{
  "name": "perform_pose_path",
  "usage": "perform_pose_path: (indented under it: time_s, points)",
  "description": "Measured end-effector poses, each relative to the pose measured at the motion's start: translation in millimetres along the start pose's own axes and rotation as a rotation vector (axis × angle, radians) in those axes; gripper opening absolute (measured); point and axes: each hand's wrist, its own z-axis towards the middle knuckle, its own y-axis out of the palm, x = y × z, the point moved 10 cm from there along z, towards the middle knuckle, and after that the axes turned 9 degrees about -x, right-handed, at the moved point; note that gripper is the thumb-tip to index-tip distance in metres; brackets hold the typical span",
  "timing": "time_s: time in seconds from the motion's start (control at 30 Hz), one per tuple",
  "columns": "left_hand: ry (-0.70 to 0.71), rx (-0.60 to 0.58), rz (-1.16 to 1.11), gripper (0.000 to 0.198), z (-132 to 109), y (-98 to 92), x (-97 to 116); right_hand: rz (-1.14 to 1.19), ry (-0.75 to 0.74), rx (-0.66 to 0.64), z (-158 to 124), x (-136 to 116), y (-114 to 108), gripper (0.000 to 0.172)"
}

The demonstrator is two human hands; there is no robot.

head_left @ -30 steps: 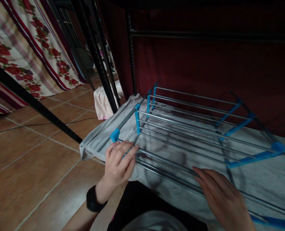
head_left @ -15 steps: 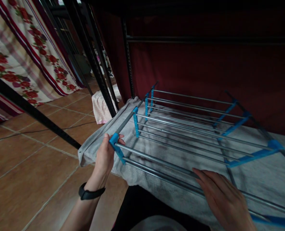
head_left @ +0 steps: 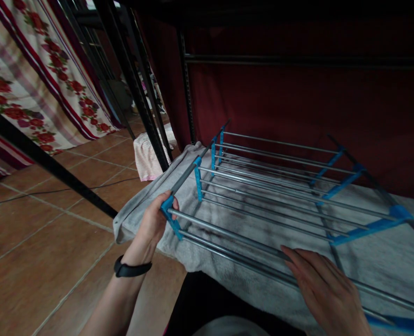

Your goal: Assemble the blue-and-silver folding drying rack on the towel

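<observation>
Indoors, a person leaned over a folded drying rack (head_left: 263, 196) that lay flat on a grey towel (head_left: 378, 261), its steel rails running side to side between blue plastic arms. The left hand (head_left: 154, 221), a black band (head_left: 131, 269) on its wrist, was closed around the rack's near left corner joint (head_left: 167, 205), thumb on top and fingers curled beneath. That grip apparently gave purchase on the frame where its tubes meet. The right hand (head_left: 324, 291) lay open and flat across the nearest rails, fingers stretched forward and gripping nothing, seemingly weighing the rack down so that it would not slide.

The towel looked spread as padding between the metal and whatever surface carried it. That surface was hidden, and the towel's left edge drooped over the side toward the tiled floor (head_left: 35, 261). Dark red cloth (head_left: 298, 102) hung close behind the rack, framed by black metal posts (head_left: 136, 93). A pale pink cloth (head_left: 147, 156) sat on the floor at the foot of one post, a thin cable (head_left: 52, 190) crossed the tiles, and a floral curtain (head_left: 24, 79) filled the left of the room.
</observation>
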Motion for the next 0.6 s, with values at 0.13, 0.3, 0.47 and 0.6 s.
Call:
perform_pose_path:
  time_s: [0.13,0.3,0.47,0.6]
  points:
    - [-0.001,-0.013,0.01,0.042,0.5,1.1,-1.3,-0.005,0.003,-0.002,-1.1,0.6,1.0,0.031]
    - [-0.008,-0.019,0.0,0.044,3.1,0.4,-4.0,-0.006,-0.012,-0.012,-1.6,1.2,1.0,0.031]
    - [-0.025,-0.031,-0.02,0.043,4.1,1.1,-6.8,-0.032,-0.015,0.004,-0.3,-0.7,-1.2,0.03]
    - [-0.018,-0.022,-0.02,0.043,1.9,3.1,-4.0,0.018,0.018,-0.012,2.1,-0.4,2.4,0.03]
